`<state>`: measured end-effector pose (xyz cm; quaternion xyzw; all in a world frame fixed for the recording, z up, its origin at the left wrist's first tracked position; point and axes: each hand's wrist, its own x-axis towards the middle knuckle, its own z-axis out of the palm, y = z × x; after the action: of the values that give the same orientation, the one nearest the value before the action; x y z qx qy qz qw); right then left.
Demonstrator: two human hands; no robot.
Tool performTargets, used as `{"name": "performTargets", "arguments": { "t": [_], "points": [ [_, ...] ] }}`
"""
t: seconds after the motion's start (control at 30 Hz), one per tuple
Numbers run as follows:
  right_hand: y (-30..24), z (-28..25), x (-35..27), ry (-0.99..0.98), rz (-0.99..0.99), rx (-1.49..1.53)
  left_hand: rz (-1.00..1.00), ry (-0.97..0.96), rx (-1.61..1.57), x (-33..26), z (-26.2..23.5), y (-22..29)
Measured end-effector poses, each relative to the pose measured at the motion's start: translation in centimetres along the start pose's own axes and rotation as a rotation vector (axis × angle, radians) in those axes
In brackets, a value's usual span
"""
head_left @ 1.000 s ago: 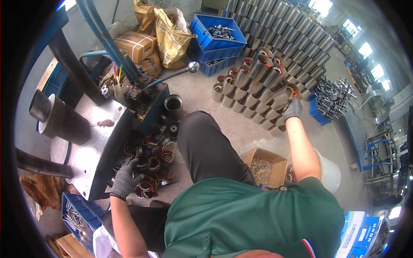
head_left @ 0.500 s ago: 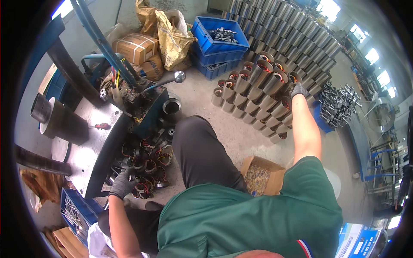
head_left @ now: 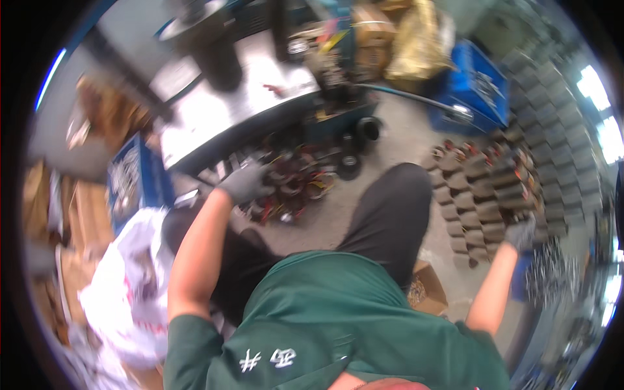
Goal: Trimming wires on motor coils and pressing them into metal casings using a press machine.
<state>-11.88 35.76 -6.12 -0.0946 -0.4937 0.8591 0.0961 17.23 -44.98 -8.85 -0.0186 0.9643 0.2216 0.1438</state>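
Note:
My left hand (head_left: pixel 244 184), in a grey glove, is at the left edge of a floor pile of wire-wound motor parts (head_left: pixel 300 182) with red and yellow leads. Blur smears its fingers, so whether it holds one is unclear. Far off to the right, my gloved right hand (head_left: pixel 522 233) reaches to the end of a stack of short metal cylinders (head_left: pixel 460 195). Coloured wires show in the mouths of some upper ones. The right fingers are blurred too, and any grip is hidden.
A metal-topped machine table (head_left: pixel 247 114) stands beyond the left hand, with a lever (head_left: pixel 416 97) jutting right. Blue crates (head_left: pixel 465 120) sit at the back. At left are a blue crate of rods (head_left: pixel 133 179) and a white bag (head_left: pixel 130 292). An open carton (head_left: pixel 426 289) lies near my knee.
My view has swung left, so the scene sits farther right and is blurred. The left hand stays by the motor parts, now farther along their left edge; the right hand remains at the cylinder stack.

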Motion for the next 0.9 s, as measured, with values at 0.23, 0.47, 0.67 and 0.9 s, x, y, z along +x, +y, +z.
{"name": "performTargets", "arguments": {
  "t": [0.23, 0.47, 0.67, 0.9],
  "points": [
    [7.9, 29.2, -20.9, -0.354, -0.67, -0.413, -0.18, -0.077, 0.029, 1.3, 0.6, -1.8],
    [15.2, 48.5, -27.7, -1.343, -0.738, -0.707, -0.159, -0.32, 0.328, 1.5, 7.9, -6.0],
    [27.7, 49.0, -27.7, -1.351, -0.395, -0.767, -0.134, -0.49, 0.37, 1.9, 8.3, -4.1],
    [30.7, 49.1, -28.5, -1.599, -0.496, -0.953, -0.224, -0.617, 0.31, 2.5, 10.4, -5.1]
  ]
}}
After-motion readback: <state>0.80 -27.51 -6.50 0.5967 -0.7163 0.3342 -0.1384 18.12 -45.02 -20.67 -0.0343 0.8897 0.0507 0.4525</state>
